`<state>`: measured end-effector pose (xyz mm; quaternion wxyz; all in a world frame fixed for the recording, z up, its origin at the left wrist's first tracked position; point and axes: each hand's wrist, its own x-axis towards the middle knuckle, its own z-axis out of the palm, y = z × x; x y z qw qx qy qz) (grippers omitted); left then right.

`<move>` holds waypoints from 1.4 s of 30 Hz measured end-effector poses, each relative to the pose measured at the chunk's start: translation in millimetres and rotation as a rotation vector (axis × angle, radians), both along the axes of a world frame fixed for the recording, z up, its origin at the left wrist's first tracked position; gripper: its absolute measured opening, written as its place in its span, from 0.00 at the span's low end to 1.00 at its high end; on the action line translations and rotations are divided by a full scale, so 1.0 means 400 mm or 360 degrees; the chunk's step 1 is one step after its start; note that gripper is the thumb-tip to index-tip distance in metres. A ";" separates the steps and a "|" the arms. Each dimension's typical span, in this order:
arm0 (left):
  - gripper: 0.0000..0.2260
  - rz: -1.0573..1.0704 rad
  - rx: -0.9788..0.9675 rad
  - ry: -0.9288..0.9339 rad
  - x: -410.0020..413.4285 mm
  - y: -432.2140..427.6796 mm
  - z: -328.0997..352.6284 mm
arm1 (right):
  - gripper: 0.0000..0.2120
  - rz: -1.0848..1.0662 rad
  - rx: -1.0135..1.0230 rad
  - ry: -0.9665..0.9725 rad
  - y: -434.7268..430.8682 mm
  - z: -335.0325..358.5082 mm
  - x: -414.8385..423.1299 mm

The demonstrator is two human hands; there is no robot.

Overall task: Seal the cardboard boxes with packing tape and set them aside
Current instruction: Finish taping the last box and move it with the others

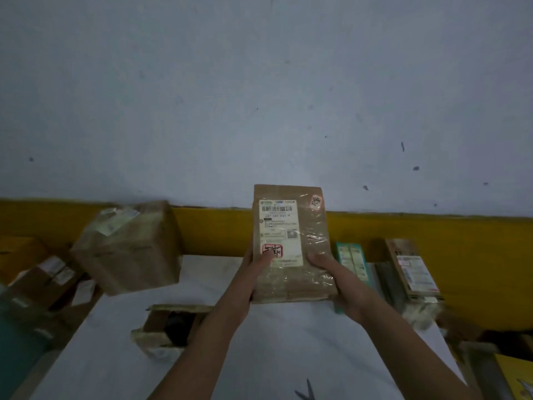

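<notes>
Forearms (207, 339): both reach in from the bottom edge, over the white surface (274, 347).
far left: heap of cartons (49, 275) with labels, blurred.
left: big taped box (129, 249), tilted, at the surface's left edge. Can't tell what it rests on.
left of centre: small open box (170, 330) on the surface, something dark inside.
left hand (255, 269): grips the flat box's left edge, thumb on the label's red mark, fingers behind the box.
flat box (291, 246): held upright above the surface between both hands, glossy clear tape across the face, white shipping label toward the camera.
right hand (328, 269): grips the lower right edge, thumb on the front, fingers hidden behind.
right: teal carton (352, 259), then brown labelled carton (412, 269), both near the yellow wall band (213, 229).
</notes>
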<state>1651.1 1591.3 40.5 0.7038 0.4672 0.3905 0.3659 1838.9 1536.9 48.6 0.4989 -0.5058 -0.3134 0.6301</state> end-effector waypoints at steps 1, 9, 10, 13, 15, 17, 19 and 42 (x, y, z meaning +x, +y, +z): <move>0.29 -0.0043 -0.0015 0.0029 -0.004 0.001 0.019 | 0.23 -0.0006 0.0024 0.0034 -0.005 0.010 -0.003; 0.20 -0.0481 -0.0022 0.0082 -0.044 -0.003 0.128 | 0.27 0.0076 0.0192 0.0088 -0.042 0.072 -0.017; 0.20 -0.0481 0.0003 0.0092 -0.047 0.002 0.131 | 0.29 0.0052 0.0225 0.0049 -0.043 0.072 -0.025; 0.24 -0.0433 -0.0002 0.0047 -0.057 0.013 0.134 | 0.31 -0.0024 0.0158 -0.0005 -0.029 0.064 -0.028; 0.25 -0.0411 0.0002 0.0003 -0.064 0.021 0.130 | 0.28 -0.0051 -0.0053 0.0092 -0.013 0.070 -0.026; 0.30 -0.0460 0.0106 0.0078 -0.070 0.021 0.129 | 0.27 -0.0095 -0.0301 0.0194 0.003 0.070 -0.017; 0.38 -0.0594 0.0322 0.0313 -0.073 0.022 0.120 | 0.29 -0.0124 -0.0471 0.0257 0.009 0.066 -0.003; 0.21 -0.0104 0.0829 0.0549 -0.076 0.073 0.082 | 0.30 -0.0300 -0.0026 0.0053 0.038 0.048 -0.095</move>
